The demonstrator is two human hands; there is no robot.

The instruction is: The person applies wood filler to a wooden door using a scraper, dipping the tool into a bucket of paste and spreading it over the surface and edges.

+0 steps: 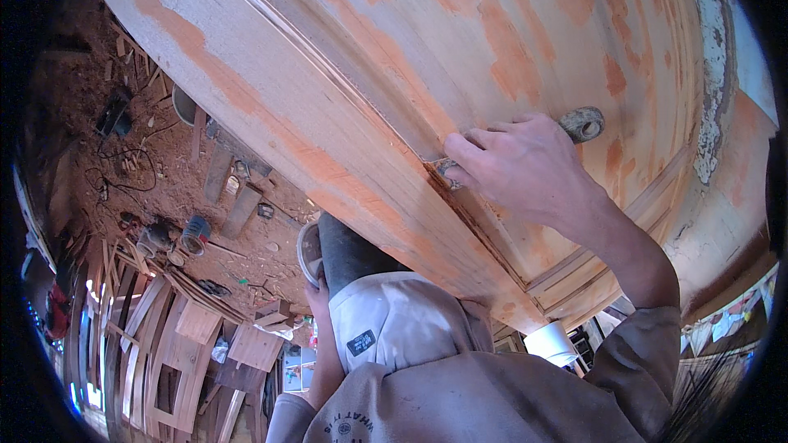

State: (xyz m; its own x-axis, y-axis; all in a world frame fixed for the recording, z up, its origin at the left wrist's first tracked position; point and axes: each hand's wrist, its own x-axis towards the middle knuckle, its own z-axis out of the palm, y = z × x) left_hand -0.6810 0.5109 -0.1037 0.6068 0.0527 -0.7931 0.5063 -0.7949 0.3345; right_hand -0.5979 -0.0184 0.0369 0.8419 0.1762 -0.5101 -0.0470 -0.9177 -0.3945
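Note:
My right hand (525, 166) is closed round what looks like a putty knife, its putty-smeared handle end (583, 125) sticking out past the knuckles. The tool's tip is at a long groove (460, 197) in a large curved wooden surface (525, 0), which carries patches of orange filler (484, 16). Low on the left, beside my leg, my left hand (319, 295) grips the edge of a round, pale-rimmed tub (309, 253). The wooden edge and my leg hide most of the tub, so its contents cannot be made out.
Sawdust and wood scraps cover the floor (271, 254) at left, with a tin can (195, 234), a cable (135, 184) and offcuts. Cut wooden panels (185, 361) stand at lower left. A white cylindrical object (552, 343) is below the wood's lower edge.

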